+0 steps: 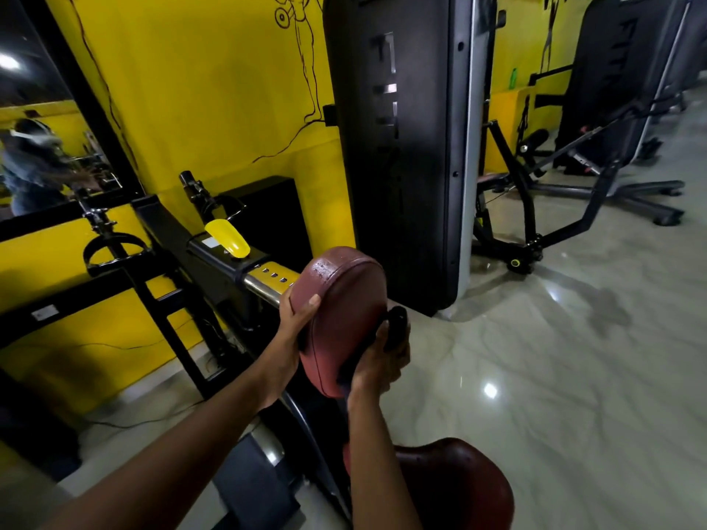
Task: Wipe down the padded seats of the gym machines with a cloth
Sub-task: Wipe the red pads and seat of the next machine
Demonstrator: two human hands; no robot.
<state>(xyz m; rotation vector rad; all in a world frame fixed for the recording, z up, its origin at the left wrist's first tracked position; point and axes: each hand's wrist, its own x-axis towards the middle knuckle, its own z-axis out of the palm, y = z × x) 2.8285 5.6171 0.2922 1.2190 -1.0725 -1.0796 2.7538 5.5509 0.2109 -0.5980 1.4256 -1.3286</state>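
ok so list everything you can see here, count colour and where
upright pad: one, maroon, centre, on the machine arm
seat pad: one, maroon, bottom right
adjuster lever: one, yellow, on the black arm left of the upright pad
chrome tube: one, silver with a yellow scale, running behind the upright pad
weight tower: one, black, centre back
mirror: one, black-framed, far left
wall: yellow, with line drawings
bottle: one, green, ledge at back right
floor: grey, glossy
dark object: one, black, in the right hand; cloth or handle, cannot tell
left hand: grips the upright pad's left edge
right hand: holds the dark object at the pad's right side
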